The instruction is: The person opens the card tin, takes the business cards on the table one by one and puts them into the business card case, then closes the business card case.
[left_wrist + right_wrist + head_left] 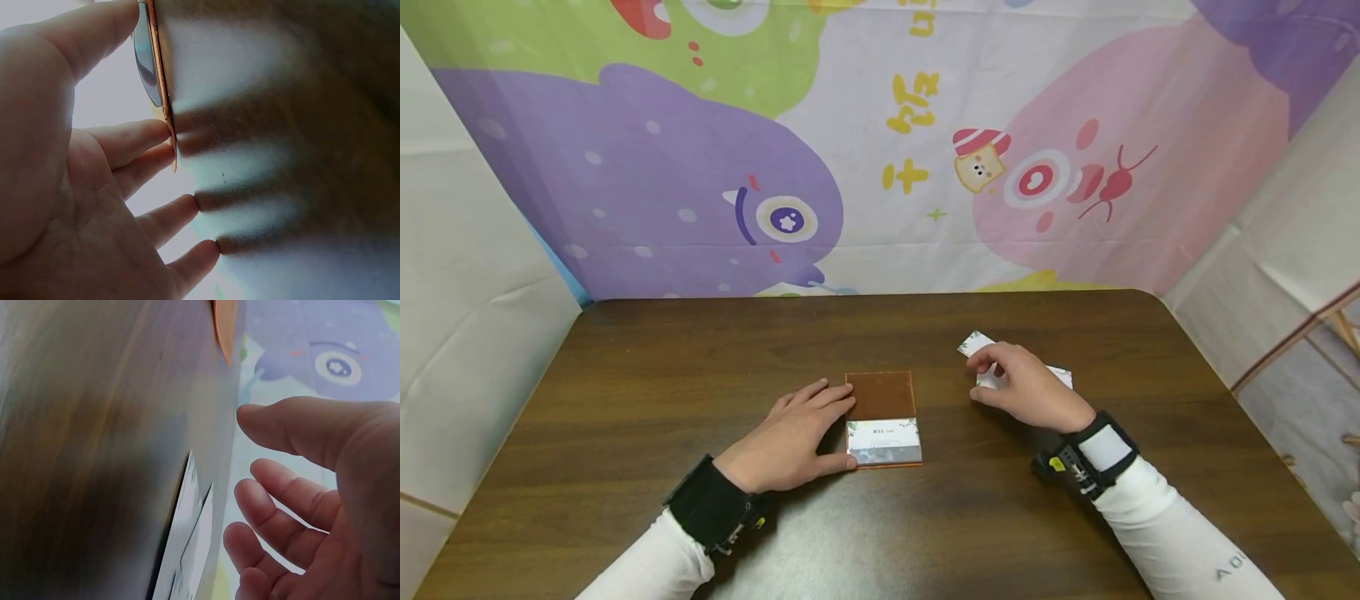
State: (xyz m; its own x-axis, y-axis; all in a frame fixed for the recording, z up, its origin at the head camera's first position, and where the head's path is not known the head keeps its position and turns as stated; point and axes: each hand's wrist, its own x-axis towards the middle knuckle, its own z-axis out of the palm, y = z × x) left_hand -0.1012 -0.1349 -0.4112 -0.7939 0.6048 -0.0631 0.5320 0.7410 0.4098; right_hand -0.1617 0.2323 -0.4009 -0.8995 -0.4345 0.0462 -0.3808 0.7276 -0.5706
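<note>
A brown card holder (882, 395) lies on the table with a white printed card (883, 437) across its near half. My left hand (797, 437) is at its left edge, thumb at the near corner and fingertips by the far part. In the left wrist view the thumb and two fingers meet the holder's edge (164, 94), while the other two fingertips touch the tabletop. My right hand (1030, 387) hovers over white cards (976, 342) with leafy corners, partly hidden under it. Between its loosely bent fingers (253, 500) there is nothing; the cards (181, 544) lie below.
Both hands are over a dark wooden table (700, 358). Behind its far edge hangs a cartoon-printed cloth (865, 242), and white cloth (482, 275) covers the left side. A wooden-framed item (1337, 333) stands beyond the right side.
</note>
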